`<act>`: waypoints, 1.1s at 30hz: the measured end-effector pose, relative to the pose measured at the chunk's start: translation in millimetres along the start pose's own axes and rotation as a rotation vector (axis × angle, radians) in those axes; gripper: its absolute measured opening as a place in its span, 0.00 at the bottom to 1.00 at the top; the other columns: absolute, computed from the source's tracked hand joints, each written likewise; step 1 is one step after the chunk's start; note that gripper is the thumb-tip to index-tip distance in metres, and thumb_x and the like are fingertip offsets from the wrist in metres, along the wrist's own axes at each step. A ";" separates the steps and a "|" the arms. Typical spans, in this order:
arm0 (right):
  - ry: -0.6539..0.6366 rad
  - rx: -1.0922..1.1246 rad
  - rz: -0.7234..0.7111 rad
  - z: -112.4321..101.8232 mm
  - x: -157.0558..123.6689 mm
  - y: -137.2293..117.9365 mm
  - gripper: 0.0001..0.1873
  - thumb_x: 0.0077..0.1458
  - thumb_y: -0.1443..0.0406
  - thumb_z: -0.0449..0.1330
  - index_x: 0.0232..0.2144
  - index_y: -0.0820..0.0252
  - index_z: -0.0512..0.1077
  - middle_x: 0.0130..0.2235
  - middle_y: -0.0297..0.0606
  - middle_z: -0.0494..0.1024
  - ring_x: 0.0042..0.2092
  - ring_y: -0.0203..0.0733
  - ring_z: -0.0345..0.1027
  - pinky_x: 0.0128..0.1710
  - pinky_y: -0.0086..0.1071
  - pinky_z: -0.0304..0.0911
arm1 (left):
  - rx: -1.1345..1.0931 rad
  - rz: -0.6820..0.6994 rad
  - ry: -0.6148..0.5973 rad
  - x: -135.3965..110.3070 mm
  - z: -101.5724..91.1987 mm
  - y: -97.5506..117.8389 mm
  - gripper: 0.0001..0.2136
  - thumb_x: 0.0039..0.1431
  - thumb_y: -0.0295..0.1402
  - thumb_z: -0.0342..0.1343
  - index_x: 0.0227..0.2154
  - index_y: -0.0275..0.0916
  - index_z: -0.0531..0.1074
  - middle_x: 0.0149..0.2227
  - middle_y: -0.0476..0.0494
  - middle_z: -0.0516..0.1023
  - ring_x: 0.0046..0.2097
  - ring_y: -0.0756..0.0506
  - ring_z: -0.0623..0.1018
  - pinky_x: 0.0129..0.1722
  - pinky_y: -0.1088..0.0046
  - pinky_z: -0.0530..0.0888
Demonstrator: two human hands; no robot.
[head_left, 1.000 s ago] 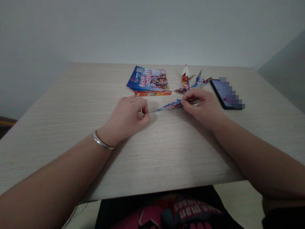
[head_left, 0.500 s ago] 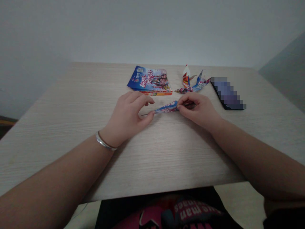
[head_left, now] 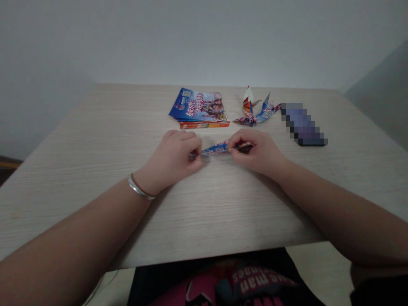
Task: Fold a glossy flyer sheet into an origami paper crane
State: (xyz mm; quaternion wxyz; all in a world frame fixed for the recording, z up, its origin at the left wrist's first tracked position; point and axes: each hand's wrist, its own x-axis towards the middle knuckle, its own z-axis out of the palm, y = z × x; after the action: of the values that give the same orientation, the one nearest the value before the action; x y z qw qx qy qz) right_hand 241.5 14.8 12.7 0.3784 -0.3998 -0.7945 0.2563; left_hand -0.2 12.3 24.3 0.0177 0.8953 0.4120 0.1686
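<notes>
Between my hands, just above the table, is a narrow piece of folded printed paper [head_left: 214,148], blue with red and white lettering. My left hand [head_left: 179,154], with a silver bangle on its wrist, is closed with thumb and fingers pinching the paper's left end. My right hand [head_left: 257,149] pinches the paper farther right, its fingers curled round. Both ends of the paper are partly hidden by my fingers. Behind my right hand stand folded paper cranes [head_left: 264,114] in blue, red and orange print; how many I cannot tell exactly.
A stack of blue printed leaflets [head_left: 199,106] with orange edges lies behind my left hand. A dark phone [head_left: 304,125], its screen blurred out, lies to the right of the cranes. All this rests on a pale wood-grain table [head_left: 79,140] that meets a wall.
My left hand has closed its fingers on the paper's left end; before, they were spread. My right hand has shifted slightly left with the paper.
</notes>
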 end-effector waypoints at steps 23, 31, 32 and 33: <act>-0.244 -0.137 -0.406 -23.1 2.9 41.8 0.05 0.59 0.67 0.62 0.34 0.55 0.79 0.42 0.39 0.85 0.46 0.42 0.78 0.50 0.39 0.70 | -0.107 0.252 -0.070 -1.9 5.8 -24.2 0.17 0.70 0.37 0.49 0.56 0.42 0.74 0.64 0.40 0.71 0.66 0.38 0.69 0.68 0.53 0.64; -0.232 -0.370 -0.183 -15.0 6.4 33.8 0.08 0.58 0.61 0.63 0.35 0.60 0.77 0.45 0.46 0.83 0.47 0.50 0.76 0.50 0.44 0.67 | 0.006 0.202 -0.204 -0.9 9.4 -17.0 0.19 0.70 0.39 0.51 0.58 0.38 0.73 0.67 0.37 0.68 0.70 0.38 0.64 0.70 0.53 0.59; -0.233 -0.410 -0.156 -13.1 6.9 31.8 0.11 0.57 0.60 0.65 0.40 0.61 0.77 0.47 0.47 0.82 0.48 0.52 0.75 0.51 0.45 0.66 | 0.006 0.184 -0.214 -0.8 8.9 -14.8 0.19 0.69 0.39 0.51 0.58 0.37 0.73 0.67 0.36 0.68 0.70 0.37 0.64 0.70 0.52 0.60; -0.237 -0.442 -0.138 -11.3 7.1 29.8 0.17 0.56 0.59 0.66 0.45 0.62 0.76 0.48 0.48 0.82 0.50 0.54 0.74 0.53 0.47 0.65 | 0.004 0.167 -0.220 -0.6 8.4 -12.8 0.19 0.69 0.39 0.51 0.58 0.37 0.72 0.66 0.36 0.68 0.69 0.37 0.65 0.69 0.52 0.60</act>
State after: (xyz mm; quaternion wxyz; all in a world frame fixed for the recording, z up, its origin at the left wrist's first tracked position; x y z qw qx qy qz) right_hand 261.0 38.2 0.9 0.2028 -0.3848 -0.8954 0.0951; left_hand -7.3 21.2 14.1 0.0467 0.9395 0.3320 0.0696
